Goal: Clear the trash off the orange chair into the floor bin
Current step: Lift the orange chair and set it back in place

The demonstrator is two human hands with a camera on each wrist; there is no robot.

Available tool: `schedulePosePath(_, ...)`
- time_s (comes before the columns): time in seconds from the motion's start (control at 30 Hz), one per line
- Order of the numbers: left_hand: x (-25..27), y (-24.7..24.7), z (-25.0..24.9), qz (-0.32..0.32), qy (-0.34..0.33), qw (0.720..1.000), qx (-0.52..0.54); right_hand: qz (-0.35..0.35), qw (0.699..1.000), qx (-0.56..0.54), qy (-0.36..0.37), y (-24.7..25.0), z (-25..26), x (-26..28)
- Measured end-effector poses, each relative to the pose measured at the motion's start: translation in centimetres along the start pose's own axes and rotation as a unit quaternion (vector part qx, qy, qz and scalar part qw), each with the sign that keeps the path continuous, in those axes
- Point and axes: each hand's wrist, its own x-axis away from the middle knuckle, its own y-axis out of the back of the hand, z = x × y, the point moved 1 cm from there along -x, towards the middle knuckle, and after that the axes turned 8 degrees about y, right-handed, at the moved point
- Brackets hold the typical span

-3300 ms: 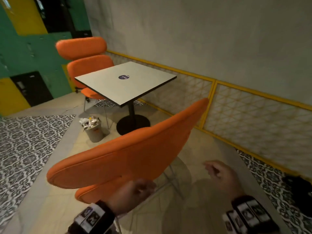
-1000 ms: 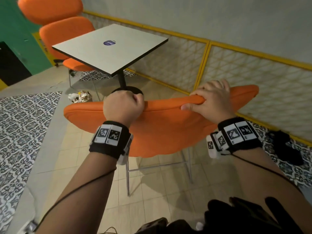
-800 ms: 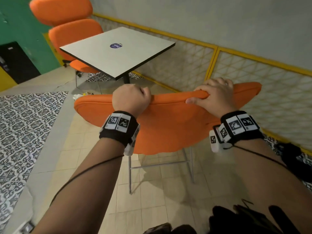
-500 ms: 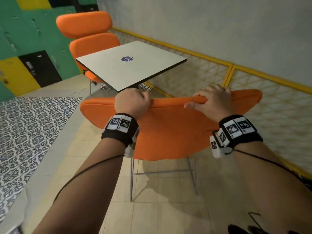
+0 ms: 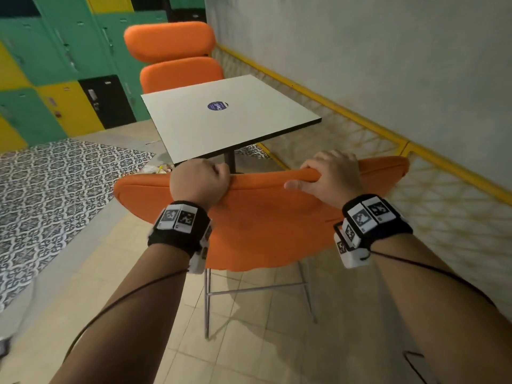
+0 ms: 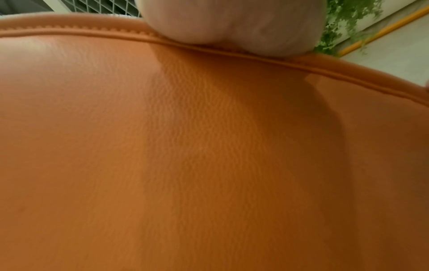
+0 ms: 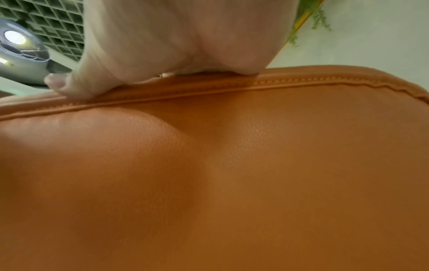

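The orange chair (image 5: 266, 223) stands right in front of me, seen from behind its backrest. My left hand (image 5: 201, 182) grips the top edge of the backrest left of centre, and my right hand (image 5: 331, 176) grips the same edge further right, thumb on the near side. Both wrist views are filled by the orange chair back (image 6: 209, 146) (image 7: 209, 174), with my left hand (image 6: 232, 23) and my right hand (image 7: 181, 40) curled over its seam. A bit of crumpled trash in the floor bin (image 5: 158, 169) peeks over the backrest's left end. The chair's seat is hidden.
A square white table (image 5: 227, 120) on a black pedestal stands just beyond the chair, with a second orange chair (image 5: 177, 65) behind it. A yellow-framed mesh railing (image 5: 388, 145) runs along the right wall. Green and yellow lockers (image 5: 55, 79) line the back left.
Both hands came up from below and took hold of the backrest's top edge, and keep that grip. My view has since lifted and turned, so the bin has slipped almost wholly behind the backrest.
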Motion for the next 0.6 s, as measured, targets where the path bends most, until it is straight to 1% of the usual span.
schedulePosePath(0.13, -1.8, -2.5, -3.7, -0.014, 0.02, 1.0, -0.012, -0.007, 1.0, -0.002, 0.024, -1.2, -5.3, -2.4)
schedulePosePath(0.17, -2.1, -2.6, -4.0, -0.016, 0.024, 1.0, -0.012, -0.008, 1.0, -0.002, 0.029, -1.3, -5.8, -2.8)
schedulePosePath(0.27, -3.9, -4.6, -6.4, -0.033, 0.037, 0.999, -0.017, -0.012, 0.999, -0.014, 0.049, -2.4, -9.4, -5.2)
schedulePosePath(0.43, -7.3, -7.4, -10.4, -0.052, 0.048, 0.997, -0.026, -0.009, 0.998, -0.039, 0.05, -3.9, -15.1, -9.2)
schedulePosePath(0.53, -8.7, -8.9, -12.5, -0.049, 0.054, 0.997, -0.034, 0.012, 0.997, -0.049, 0.067, -4.6, -18.0, -11.3)
schedulePosePath(0.6, -9.9, -9.7, -13.6, -0.05, 0.063, 0.996, -0.046, -0.001, 0.995, -0.058, 0.085, -5.0, -19.7, -12.7)
